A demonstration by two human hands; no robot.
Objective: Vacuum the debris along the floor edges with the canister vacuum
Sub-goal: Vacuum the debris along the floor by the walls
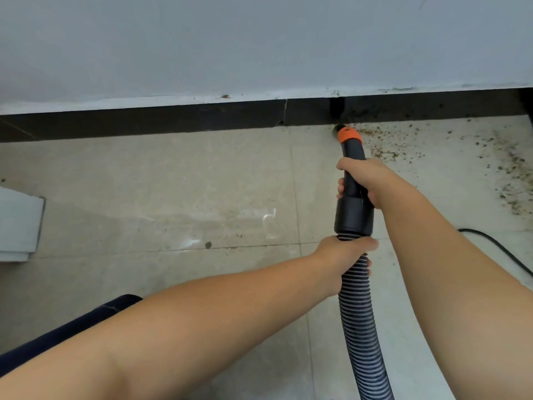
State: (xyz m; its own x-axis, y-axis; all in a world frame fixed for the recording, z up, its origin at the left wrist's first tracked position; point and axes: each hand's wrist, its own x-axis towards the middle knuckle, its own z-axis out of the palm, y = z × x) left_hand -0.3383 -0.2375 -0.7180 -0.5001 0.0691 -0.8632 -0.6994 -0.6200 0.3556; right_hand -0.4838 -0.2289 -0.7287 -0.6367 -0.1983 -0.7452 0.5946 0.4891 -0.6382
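Vacuum nozzle (pixel 347 140): black with an orange collar, its tip lying against the dark baseboard (pixel 173 119) at the floor edge.
Debris (pixel 386 142): brown crumbs lying scattered on the tiled floor (pixel 173 183), just right of the nozzle.
Right hand (pixel 366 180): fingers wrapping the rigid black tube.
Left hand (pixel 343 258): fingers curling round the ribbed hose (pixel 360 327) below the cuff.
Power cord (pixel 496 246): trailing at right.

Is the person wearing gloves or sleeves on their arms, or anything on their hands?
No gloves. The left hand and the right hand are both bare, and both forearms are bare too, with no sleeves showing. No watch, ring or bracelet can be seen on either one.
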